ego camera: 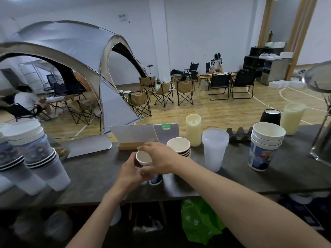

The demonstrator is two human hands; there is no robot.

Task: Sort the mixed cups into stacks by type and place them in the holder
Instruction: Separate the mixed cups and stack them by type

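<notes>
Sorted cup stacks lean at the counter's left; at centre the left hand and right hand both grip a small paper cup; three stacks wait rightward, task seemingly midway.

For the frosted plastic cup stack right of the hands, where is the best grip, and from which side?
Probably round the upper wall of the frosted plastic cup stack, just under the rim, coming from the near side. It stands upright, tapers downward, and the candle stands close behind on its left.
</notes>
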